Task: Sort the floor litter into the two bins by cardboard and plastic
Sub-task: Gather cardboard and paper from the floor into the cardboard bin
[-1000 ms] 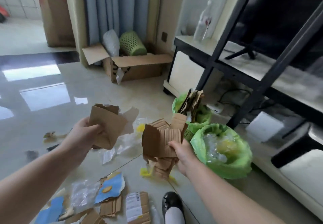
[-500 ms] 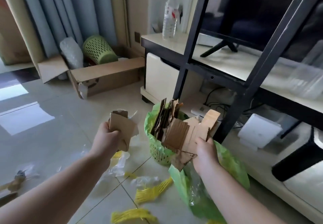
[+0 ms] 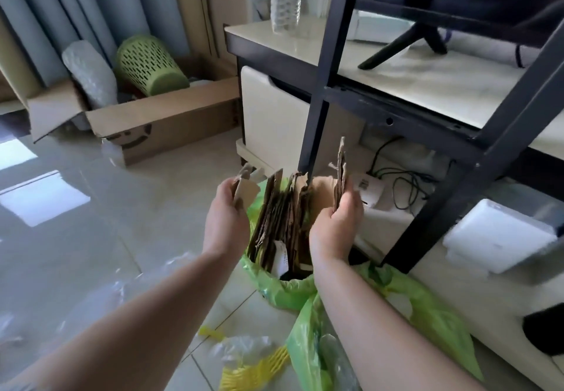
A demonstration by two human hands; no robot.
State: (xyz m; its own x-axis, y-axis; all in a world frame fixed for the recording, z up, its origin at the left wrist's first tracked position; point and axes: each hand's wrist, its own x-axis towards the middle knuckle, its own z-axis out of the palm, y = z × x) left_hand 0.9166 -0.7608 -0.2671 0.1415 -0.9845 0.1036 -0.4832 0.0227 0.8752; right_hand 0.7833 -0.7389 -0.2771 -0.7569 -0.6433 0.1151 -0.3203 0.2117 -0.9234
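Observation:
A bin lined with a green bag (image 3: 276, 288) stands on the floor, packed with upright cardboard sheets (image 3: 282, 216). My left hand (image 3: 227, 213) grips a brown cardboard scrap (image 3: 244, 191) just over the bin's left rim. Over its right rim, my right hand (image 3: 337, 226) holds a thin stack of cardboard pieces (image 3: 340, 174) on edge. A second green-bagged bin (image 3: 427, 323) lies nearer me at lower right, partly hidden by my right forearm; clear plastic shows inside. Clear plastic film (image 3: 241, 348) and yellow foam netting (image 3: 253, 369) lie on the tiles.
A black metal frame (image 3: 317, 122) rises just behind the bin, with a TV stand (image 3: 412, 79) holding a water bottle (image 3: 285, 0). An open cardboard box (image 3: 164, 119) with a green basket (image 3: 149, 64) sits at the back left. Cables and a white box (image 3: 497, 238) lie under the stand.
Both hands have carried their cardboard from beside the bins to directly over the cardboard bin, now closer together. The view has swung toward the bin and stand.

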